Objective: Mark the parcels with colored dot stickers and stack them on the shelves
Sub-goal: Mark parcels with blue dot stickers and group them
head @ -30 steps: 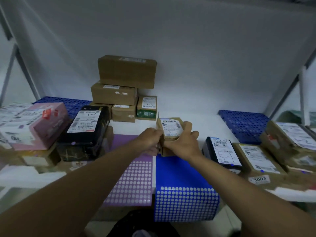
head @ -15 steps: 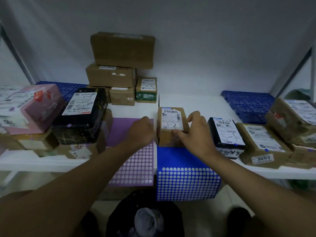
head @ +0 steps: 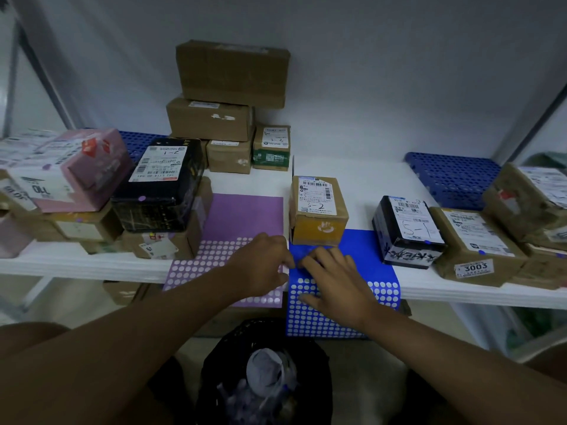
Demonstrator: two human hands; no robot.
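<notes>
Both hands' fingers [head: 322, 256] curled on blue sticker sheet [head: 368, 246], pinch unclear, parcel [head: 319, 210] just behind.

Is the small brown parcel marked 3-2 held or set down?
Set down: the small brown parcel stands on the shelf; both hands are on the sticker sheets.

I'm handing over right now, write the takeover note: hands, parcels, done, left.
Left hand: fingers curled at the seam between the purple sticker sheet and the blue sticker sheet; whether it pinches anything is unclear.
Right hand: resting on the blue sheet, fingers working at its dots.
Small brown parcel marked 3-2: standing on the shelf at the blue sheet's far edge, no hand on it, no dot visible.
Left: dot it, then stack it.
</notes>
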